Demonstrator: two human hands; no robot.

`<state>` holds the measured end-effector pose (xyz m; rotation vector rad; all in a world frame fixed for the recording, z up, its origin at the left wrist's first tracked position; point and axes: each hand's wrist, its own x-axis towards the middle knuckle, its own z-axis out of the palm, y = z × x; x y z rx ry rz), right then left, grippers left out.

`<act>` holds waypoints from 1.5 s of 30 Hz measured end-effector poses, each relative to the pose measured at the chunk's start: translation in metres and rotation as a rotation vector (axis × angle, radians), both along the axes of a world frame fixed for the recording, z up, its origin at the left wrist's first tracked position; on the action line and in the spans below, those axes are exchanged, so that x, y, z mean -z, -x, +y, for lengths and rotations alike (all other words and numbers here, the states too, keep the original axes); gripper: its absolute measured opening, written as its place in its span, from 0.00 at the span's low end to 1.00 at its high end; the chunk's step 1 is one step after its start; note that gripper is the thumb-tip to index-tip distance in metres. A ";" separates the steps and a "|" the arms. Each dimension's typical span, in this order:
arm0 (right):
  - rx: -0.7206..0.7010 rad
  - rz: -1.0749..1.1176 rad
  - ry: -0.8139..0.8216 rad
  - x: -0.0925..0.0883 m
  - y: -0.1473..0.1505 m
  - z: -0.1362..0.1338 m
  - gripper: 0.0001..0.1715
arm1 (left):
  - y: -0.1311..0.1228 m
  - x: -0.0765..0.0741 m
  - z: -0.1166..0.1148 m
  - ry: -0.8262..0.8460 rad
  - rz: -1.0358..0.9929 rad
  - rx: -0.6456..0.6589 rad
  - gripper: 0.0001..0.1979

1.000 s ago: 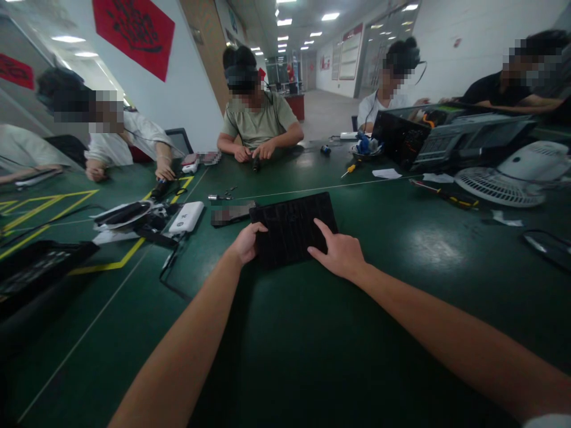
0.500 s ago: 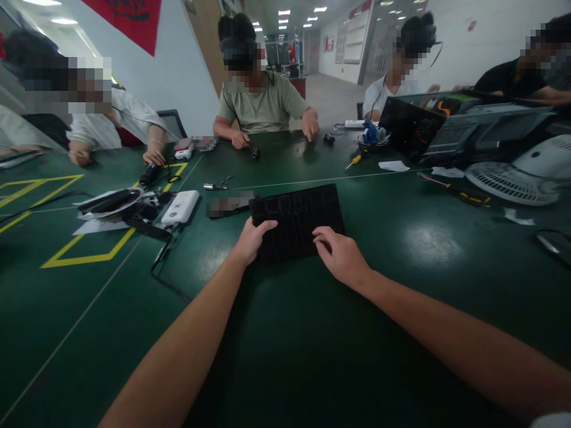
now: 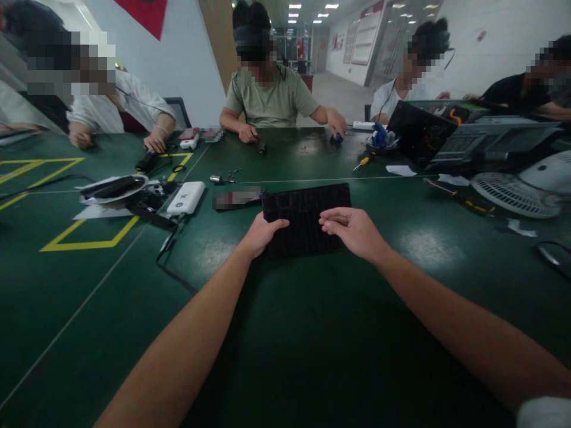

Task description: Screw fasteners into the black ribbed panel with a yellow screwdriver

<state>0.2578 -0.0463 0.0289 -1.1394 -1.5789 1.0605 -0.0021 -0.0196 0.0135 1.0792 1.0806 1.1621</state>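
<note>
A black clutch bag (image 3: 303,235) with a crocodile-like pattern is tilted up over the green table in front of me. My left hand (image 3: 264,232) grips its left edge, thumb across the front and the other fingers hidden behind. Over the right part of its front, my right hand (image 3: 352,229) has thumb and fingertips drawn together in a pinch. Whether anything small is between them, or whether they touch the surface, I cannot tell. Just left of the bag lies a dark flat item (image 3: 238,199), partly blurred out.
A white power bank (image 3: 186,198) with a cable lies to the left, near a headset-like device (image 3: 116,196). Small metal parts (image 3: 223,178) lie beyond the bag. To the right are screwdrivers (image 3: 464,199), a white fan (image 3: 520,190) and a computer case (image 3: 491,139). Several people sit around the table.
My view has shifted a little. My right hand's fingers have straightened and drawn closer together over the bag, while my left hand keeps its hold. The person opposite has reached a small dark blue item.
</note>
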 end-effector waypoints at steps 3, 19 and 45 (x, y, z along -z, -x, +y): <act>-0.012 0.064 0.012 -0.013 0.004 0.016 0.19 | 0.000 -0.001 -0.001 -0.003 -0.003 0.005 0.22; -0.069 0.167 0.051 -0.032 0.011 0.052 0.17 | 0.000 0.002 0.002 -0.016 0.013 0.011 0.22; -0.097 -0.196 0.249 -0.072 0.032 0.046 0.17 | 0.001 0.000 0.002 -0.015 0.049 0.014 0.22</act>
